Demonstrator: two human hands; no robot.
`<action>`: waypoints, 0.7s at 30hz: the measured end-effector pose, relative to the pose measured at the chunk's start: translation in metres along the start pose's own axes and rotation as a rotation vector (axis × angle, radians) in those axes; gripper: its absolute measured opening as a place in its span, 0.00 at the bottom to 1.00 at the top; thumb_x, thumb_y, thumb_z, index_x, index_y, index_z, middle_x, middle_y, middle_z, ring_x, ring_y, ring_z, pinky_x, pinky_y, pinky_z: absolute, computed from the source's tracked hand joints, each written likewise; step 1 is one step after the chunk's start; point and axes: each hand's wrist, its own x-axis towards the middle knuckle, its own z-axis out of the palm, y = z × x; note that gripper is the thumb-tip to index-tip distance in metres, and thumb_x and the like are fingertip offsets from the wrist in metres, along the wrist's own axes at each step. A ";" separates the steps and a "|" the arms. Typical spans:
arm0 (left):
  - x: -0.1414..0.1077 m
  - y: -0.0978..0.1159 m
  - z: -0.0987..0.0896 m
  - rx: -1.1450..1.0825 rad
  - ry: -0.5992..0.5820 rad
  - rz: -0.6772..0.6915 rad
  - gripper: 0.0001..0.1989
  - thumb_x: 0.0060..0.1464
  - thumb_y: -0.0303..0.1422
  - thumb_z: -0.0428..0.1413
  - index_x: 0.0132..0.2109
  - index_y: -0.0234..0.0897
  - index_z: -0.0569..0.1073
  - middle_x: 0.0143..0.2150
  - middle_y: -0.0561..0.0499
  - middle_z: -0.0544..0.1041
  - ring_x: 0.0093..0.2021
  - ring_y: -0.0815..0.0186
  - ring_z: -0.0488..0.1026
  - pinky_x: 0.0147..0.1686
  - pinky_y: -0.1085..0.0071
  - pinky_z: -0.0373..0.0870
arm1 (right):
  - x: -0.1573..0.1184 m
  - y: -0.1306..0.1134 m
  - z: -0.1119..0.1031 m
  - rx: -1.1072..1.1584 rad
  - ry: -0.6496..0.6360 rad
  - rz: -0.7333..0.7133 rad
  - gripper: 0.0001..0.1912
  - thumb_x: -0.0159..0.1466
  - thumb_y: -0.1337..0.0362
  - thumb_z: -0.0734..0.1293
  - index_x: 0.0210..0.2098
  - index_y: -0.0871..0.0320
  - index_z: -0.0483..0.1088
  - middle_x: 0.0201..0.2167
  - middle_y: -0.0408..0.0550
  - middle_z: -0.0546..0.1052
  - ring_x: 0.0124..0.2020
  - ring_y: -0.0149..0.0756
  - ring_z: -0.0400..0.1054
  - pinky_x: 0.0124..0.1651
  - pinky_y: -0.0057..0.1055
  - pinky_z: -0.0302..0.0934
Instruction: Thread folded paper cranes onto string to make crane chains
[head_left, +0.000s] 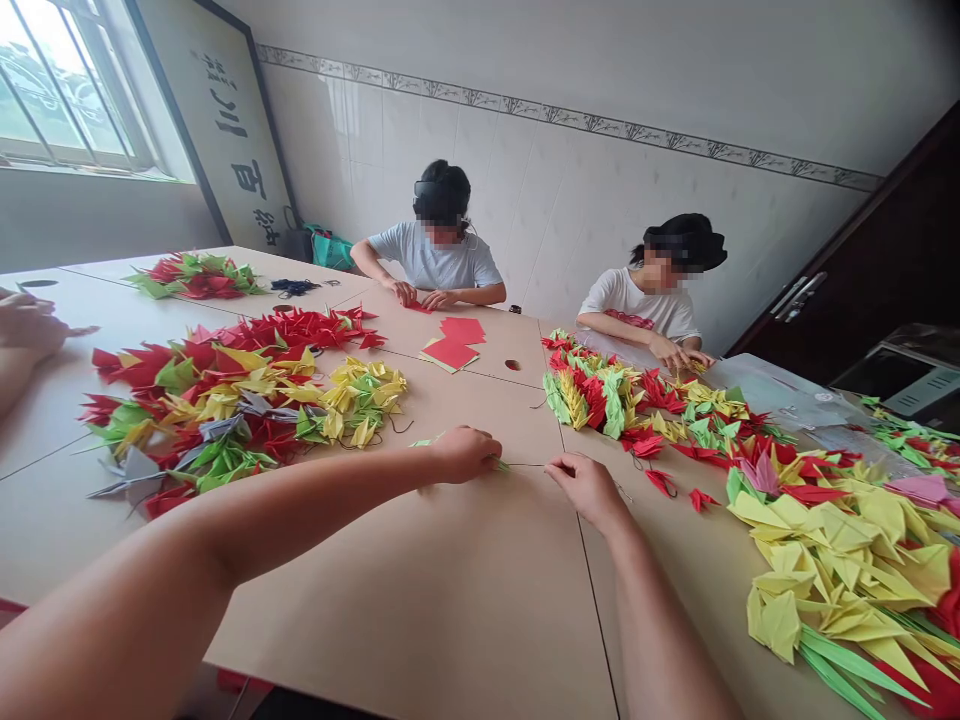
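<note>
The fingers of the left hand (466,456) are curled shut around a green paper piece (502,464), while on the right hand (591,488) thumb and forefinger are pinched on a thin dark thread (529,464). The left arm slants in from the lower left, the back of its hand upward; the right arm rises more steeply, its hand turned inward, and the two hands face each other just above the table (420,610). Left of the left fingers lies a broad heap of folded paper cranes (225,390) in red, yellow and green; right of the right fingers runs another colourful pile (840,540), with a small red folded piece (702,499) between. Beyond both hands are red paper sheets (452,354), and farther off a person in light blue (442,255) works red paper; a second person in white (649,310) bends over the pile's far end, beyond the right fingers. The left fist hides most of the green piece, whose tip pokes out at the fingertips, on the side toward the right hand. The thread spans the gap between both sets of fingers and looks nearly straight.
</note>
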 end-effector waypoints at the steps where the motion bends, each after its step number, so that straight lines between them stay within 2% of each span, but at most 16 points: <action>1: -0.003 -0.002 0.000 -0.002 -0.001 -0.008 0.10 0.57 0.35 0.47 0.38 0.41 0.72 0.36 0.51 0.74 0.36 0.63 0.70 0.39 0.68 0.65 | 0.000 0.001 -0.004 -0.010 0.005 0.009 0.12 0.56 0.58 0.60 0.26 0.56 0.73 0.29 0.47 0.77 0.33 0.40 0.69 0.37 0.31 0.59; 4: -0.012 -0.004 -0.003 -0.013 -0.006 -0.028 0.11 0.57 0.37 0.46 0.39 0.41 0.72 0.37 0.51 0.74 0.36 0.63 0.70 0.35 0.69 0.65 | 0.001 0.003 -0.012 -0.035 -0.016 0.053 0.11 0.55 0.59 0.61 0.24 0.56 0.73 0.27 0.47 0.76 0.31 0.41 0.69 0.35 0.32 0.59; 6: -0.018 -0.004 -0.006 -0.022 -0.007 -0.040 0.11 0.56 0.37 0.47 0.40 0.41 0.72 0.37 0.51 0.74 0.36 0.63 0.71 0.34 0.70 0.65 | 0.000 0.000 -0.014 -0.037 -0.038 0.079 0.08 0.54 0.61 0.63 0.25 0.56 0.74 0.30 0.48 0.76 0.29 0.39 0.68 0.35 0.33 0.60; 7: -0.020 -0.003 -0.008 -0.026 -0.006 -0.044 0.11 0.57 0.37 0.47 0.41 0.41 0.72 0.38 0.51 0.74 0.36 0.63 0.71 0.33 0.70 0.65 | -0.002 -0.003 -0.013 -0.026 -0.054 0.084 0.08 0.53 0.62 0.64 0.28 0.56 0.75 0.35 0.49 0.76 0.28 0.37 0.68 0.35 0.33 0.61; 9: -0.025 -0.001 -0.011 -0.036 0.000 -0.045 0.12 0.57 0.37 0.46 0.42 0.41 0.72 0.39 0.51 0.74 0.37 0.63 0.71 0.33 0.71 0.65 | -0.006 -0.015 -0.007 0.022 -0.107 0.078 0.14 0.54 0.62 0.65 0.40 0.53 0.74 0.47 0.49 0.73 0.27 0.33 0.68 0.36 0.33 0.62; 11: -0.028 0.002 -0.013 -0.045 0.005 -0.032 0.13 0.58 0.37 0.45 0.42 0.41 0.72 0.39 0.51 0.74 0.37 0.64 0.71 0.33 0.72 0.64 | -0.013 -0.030 0.002 0.104 -0.198 0.070 0.25 0.56 0.60 0.65 0.53 0.49 0.66 0.55 0.48 0.68 0.26 0.29 0.68 0.33 0.31 0.64; 13: -0.032 0.006 -0.014 -0.050 0.010 -0.012 0.13 0.58 0.37 0.45 0.43 0.42 0.71 0.38 0.51 0.74 0.38 0.64 0.71 0.33 0.72 0.64 | -0.019 -0.042 0.014 0.198 -0.296 0.095 0.31 0.57 0.59 0.64 0.60 0.49 0.57 0.56 0.50 0.66 0.25 0.28 0.69 0.30 0.29 0.65; 15: -0.035 0.010 -0.014 -0.047 0.011 0.005 0.12 0.58 0.36 0.45 0.43 0.42 0.71 0.38 0.52 0.74 0.39 0.65 0.71 0.35 0.72 0.63 | -0.023 -0.048 0.025 0.260 -0.354 0.131 0.30 0.59 0.60 0.63 0.60 0.54 0.56 0.49 0.52 0.72 0.26 0.29 0.70 0.29 0.29 0.65; 17: -0.039 0.012 -0.014 -0.041 0.003 0.017 0.11 0.58 0.36 0.45 0.43 0.42 0.71 0.38 0.52 0.74 0.39 0.65 0.71 0.36 0.72 0.63 | -0.024 -0.048 0.034 0.278 -0.369 0.155 0.23 0.60 0.61 0.61 0.54 0.59 0.62 0.36 0.50 0.76 0.27 0.31 0.70 0.30 0.29 0.65; 19: -0.043 0.012 -0.013 -0.032 -0.014 0.024 0.11 0.58 0.36 0.46 0.42 0.43 0.71 0.37 0.53 0.74 0.38 0.65 0.71 0.37 0.72 0.63 | -0.023 -0.046 0.039 0.268 -0.365 0.157 0.15 0.60 0.61 0.60 0.44 0.60 0.69 0.26 0.45 0.74 0.24 0.31 0.68 0.27 0.27 0.63; 21: -0.046 0.011 -0.012 -0.022 -0.031 0.028 0.10 0.57 0.35 0.47 0.41 0.43 0.72 0.37 0.53 0.74 0.38 0.65 0.72 0.36 0.72 0.63 | -0.022 -0.042 0.040 0.244 -0.358 0.141 0.12 0.60 0.59 0.59 0.34 0.59 0.70 0.21 0.41 0.70 0.21 0.30 0.64 0.24 0.26 0.59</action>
